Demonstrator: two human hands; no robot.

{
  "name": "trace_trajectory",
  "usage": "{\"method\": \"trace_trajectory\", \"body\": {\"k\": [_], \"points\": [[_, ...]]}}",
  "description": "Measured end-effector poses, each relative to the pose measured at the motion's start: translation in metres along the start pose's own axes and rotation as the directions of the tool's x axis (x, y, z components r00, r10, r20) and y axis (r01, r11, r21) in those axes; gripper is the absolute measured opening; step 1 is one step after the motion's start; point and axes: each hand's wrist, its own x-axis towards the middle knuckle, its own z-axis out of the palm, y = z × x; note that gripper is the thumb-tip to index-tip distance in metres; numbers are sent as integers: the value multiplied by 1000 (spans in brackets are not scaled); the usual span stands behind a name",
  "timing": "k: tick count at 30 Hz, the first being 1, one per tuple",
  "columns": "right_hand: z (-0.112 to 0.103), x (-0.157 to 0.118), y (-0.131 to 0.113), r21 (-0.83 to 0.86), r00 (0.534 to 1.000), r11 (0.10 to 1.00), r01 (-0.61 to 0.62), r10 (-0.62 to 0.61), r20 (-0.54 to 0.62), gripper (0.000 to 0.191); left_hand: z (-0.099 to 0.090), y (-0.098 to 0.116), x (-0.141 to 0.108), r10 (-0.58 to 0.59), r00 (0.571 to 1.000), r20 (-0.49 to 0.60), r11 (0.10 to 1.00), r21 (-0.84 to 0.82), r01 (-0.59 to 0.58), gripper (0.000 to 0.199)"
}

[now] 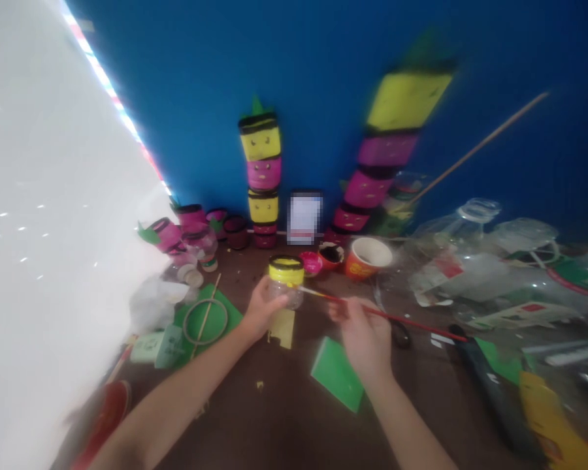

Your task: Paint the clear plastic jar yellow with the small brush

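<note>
My left hand [264, 307] is closed around the side of a small clear plastic jar [296, 299]. Yellow paint covers the jar's upper part, below a dark rim. In my right hand [365, 333] is a long red-handled paintbrush [396, 316], pinched between thumb and fingers. Its pale bristle end touches or nearly touches the jar's painted band. Beneath the jar lies a yellowish paper piece [283, 328]. A green paper sheet [337, 377] rests below my right hand. Just behind are a pink paint pot [312, 262] and a cup with dark paint [331, 254].
A red paper cup [368, 258] stands behind my right hand. Stacked painted cups [263, 176] lean at the blue wall. Clear plastic bottles [475, 274] crowd the right. Green paper with a grey ring [206, 322] lies left, a black-handled tool [490, 391] at right.
</note>
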Motion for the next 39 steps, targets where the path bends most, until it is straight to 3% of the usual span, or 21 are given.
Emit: {"method": "trace_trajectory", "body": {"k": [8, 15, 23, 30, 34, 39], "points": [[-7, 7, 0, -6, 993, 998, 66, -66, -98, 28, 1, -1, 1, 4, 1000, -26, 1000, 0, -4, 50], [-2, 1, -1, 21, 1000, 1000, 18, -18, 6, 27, 0, 1, -1, -5, 1000, -20, 1000, 17, 5, 49], [-8, 7, -2, -24, 980, 997, 69, -72, -186, 30, -4, -5, 1, 24, 999, -38, 999, 44, -22, 49], [-6, 0, 1, -111, 989, 990, 85, -97, -108, 28, -2, -3, 1, 18, 998, -52, 999, 41, -16, 49], [-7, 2, 2, -160, 980, 983, 93, -119, -159, 26, 0, -1, 1, 10, 999, -52, 999, 33, -8, 52], [-10, 6, -2, -92, 968, 989, 118, -135, -211, 30, -2, -4, 3, 17, 998, -61, 999, 32, -15, 50]]}}
